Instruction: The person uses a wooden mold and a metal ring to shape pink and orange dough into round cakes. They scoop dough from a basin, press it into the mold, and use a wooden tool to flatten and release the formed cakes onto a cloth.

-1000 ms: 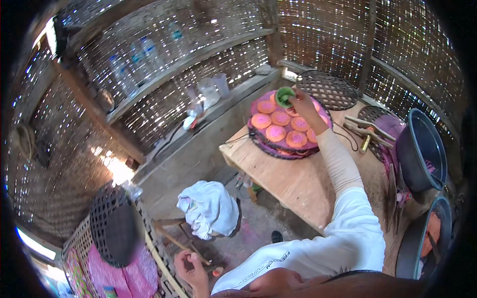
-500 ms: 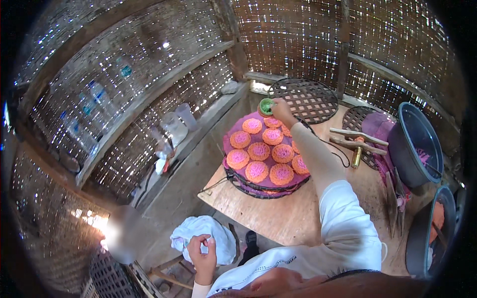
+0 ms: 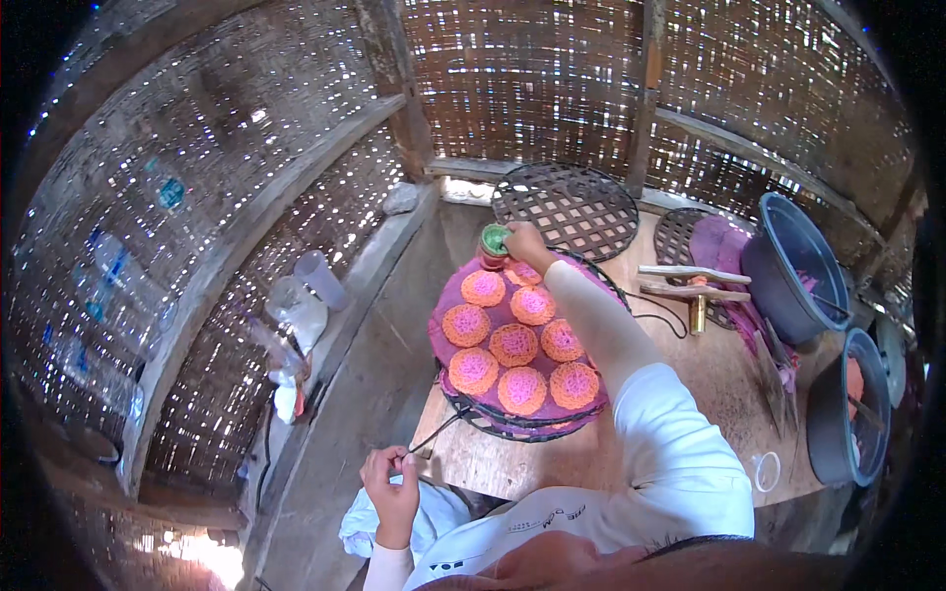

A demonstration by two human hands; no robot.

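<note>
Our left hand (image 3: 391, 492) has neared the edge of the surface (image 3: 724, 384); whether its bent fingers grip the cord (image 3: 439, 431), we cannot tell. Our right hand (image 3: 527, 243) pinches one green cup (image 3: 495, 239) at the far rim of the tray (image 3: 448, 295), bearing at least nine orange-pink discs (image 3: 513, 344). Two basins (image 3: 783, 295) hold pink and orange material.

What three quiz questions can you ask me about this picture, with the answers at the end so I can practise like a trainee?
1. Which of the person's hands is holding the small green cup?

2. Pick one: where are the two grey tubs?
A) Left of the round grainy cakes
B) Right of the round grainy cakes
C) Under the round grainy cakes

3. True or false: the round grainy cakes are solid blue.

Key:
1. The right hand.
2. B.
3. False: they are orange with pink middles.
</note>
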